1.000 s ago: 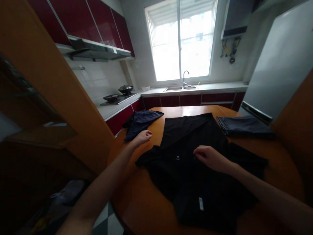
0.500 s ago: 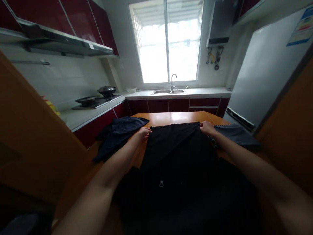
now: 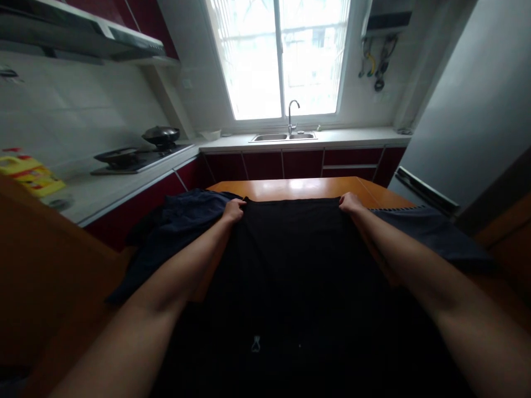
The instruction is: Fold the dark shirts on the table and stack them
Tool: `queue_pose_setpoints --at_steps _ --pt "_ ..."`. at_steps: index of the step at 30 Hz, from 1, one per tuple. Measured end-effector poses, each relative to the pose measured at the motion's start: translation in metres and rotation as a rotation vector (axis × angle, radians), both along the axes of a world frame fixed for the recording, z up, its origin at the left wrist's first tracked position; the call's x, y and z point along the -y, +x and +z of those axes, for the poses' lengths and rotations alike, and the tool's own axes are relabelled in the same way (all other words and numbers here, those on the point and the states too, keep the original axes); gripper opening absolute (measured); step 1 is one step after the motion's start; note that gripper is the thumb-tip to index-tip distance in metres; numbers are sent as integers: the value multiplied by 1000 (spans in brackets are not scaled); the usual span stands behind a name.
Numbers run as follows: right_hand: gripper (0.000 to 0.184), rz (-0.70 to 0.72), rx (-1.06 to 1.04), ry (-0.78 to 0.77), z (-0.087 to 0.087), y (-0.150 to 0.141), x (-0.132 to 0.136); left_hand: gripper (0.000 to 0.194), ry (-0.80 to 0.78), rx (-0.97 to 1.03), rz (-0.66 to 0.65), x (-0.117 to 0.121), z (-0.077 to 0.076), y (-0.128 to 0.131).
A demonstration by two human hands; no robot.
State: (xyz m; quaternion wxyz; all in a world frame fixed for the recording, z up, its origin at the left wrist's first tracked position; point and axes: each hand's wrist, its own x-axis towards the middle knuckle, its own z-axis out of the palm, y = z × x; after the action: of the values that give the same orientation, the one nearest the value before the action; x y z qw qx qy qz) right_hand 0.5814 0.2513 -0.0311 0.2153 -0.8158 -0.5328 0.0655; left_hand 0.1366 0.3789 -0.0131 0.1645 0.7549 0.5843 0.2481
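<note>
A black T-shirt [image 3: 292,249] lies spread over the wooden table, its straight hem at the far side and its near part in deep shadow. A small pale mark shows low on the dark cloth. My left hand [image 3: 234,210] pinches the hem's left corner. At the right corner, my right hand [image 3: 350,203] has its fingers closed on the same hem. The edge between both hands is stretched nearly straight. Dark blue clothing [image 3: 178,224] lies in a heap beside my left forearm. To the right, a dark grey folded cloth [image 3: 431,232] is partly behind my right forearm.
The wooden table [image 3: 290,189] has angled far corners. Beyond it run a white counter with a sink [image 3: 271,137] and a tap [image 3: 292,113]. Pans [image 3: 161,135] stand on the hob at left, near a yellow jug [image 3: 31,174]. A fridge [image 3: 464,110] stands at right.
My hands have moved slightly apart, and the hem between them is wider and straighter. A diagonal fold in the cloth has flattened out. The view has tipped down and closer.
</note>
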Motion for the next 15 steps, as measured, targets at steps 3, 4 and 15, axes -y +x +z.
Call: queue_pose_setpoints --at_steps 3,4,15 --pt "22 -42 -3 -67 -3 -1 -8 46 65 -58 -13 -15 -6 3" --pt "24 -47 3 -73 -2 -1 -10 47 79 -81 -16 -16 -8 4" --pt "47 130 178 43 4 -108 19 52 143 -330 -312 68 -24 93"
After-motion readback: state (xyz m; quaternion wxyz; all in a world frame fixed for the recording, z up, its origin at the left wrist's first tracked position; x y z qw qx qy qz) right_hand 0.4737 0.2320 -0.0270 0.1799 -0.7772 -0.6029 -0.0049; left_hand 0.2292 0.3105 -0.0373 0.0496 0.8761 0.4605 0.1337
